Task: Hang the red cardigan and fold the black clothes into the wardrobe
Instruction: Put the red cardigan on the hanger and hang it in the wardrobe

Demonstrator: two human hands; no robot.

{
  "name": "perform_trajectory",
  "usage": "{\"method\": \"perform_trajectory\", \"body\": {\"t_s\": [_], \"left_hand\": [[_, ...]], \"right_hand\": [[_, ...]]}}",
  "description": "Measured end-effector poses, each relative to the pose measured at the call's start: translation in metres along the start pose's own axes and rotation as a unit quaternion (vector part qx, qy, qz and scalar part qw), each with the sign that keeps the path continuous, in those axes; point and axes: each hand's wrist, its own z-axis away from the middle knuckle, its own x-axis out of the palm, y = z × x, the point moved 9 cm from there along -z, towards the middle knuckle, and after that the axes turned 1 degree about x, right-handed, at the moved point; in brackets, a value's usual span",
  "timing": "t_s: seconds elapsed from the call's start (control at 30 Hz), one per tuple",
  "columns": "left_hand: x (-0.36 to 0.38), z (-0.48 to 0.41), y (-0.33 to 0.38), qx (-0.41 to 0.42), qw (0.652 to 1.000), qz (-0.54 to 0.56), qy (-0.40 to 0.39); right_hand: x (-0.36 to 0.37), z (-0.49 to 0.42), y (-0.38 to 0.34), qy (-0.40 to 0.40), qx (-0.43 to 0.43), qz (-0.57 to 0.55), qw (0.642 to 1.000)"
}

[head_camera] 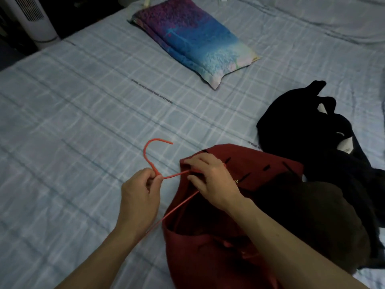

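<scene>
The red cardigan (210,243) lies bunched on the bed in front of me, with dark buttonholes along its top edge. A thin red hanger (149,155) lies partly on the sheet; its hook curves up to the left and one arm runs into the cardigan. My left hand (140,197) pinches the hanger's neck just below the hook. My right hand (212,180) grips the cardigan's collar edge where the hanger arm enters it. The black clothes (312,130) lie in a heap to the right, touching the cardigan.
A light blue checked sheet (83,113) covers the bed. A purple-and-blue pillow (191,40) lies at the far middle. A white tower fan (31,19) stands off the bed at the top left. A dark brown garment (325,222) lies beside the cardigan.
</scene>
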Motion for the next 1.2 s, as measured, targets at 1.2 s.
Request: {"method": "perform_trajectory", "body": {"t_s": [1.2], "left_hand": [[0.015, 0.008, -0.081, -0.093, 0.994, -0.048, -0.031]], "right_hand": [[0.065, -0.008, 0.139, -0.057, 0.160, 0.193, 0.966]]}}
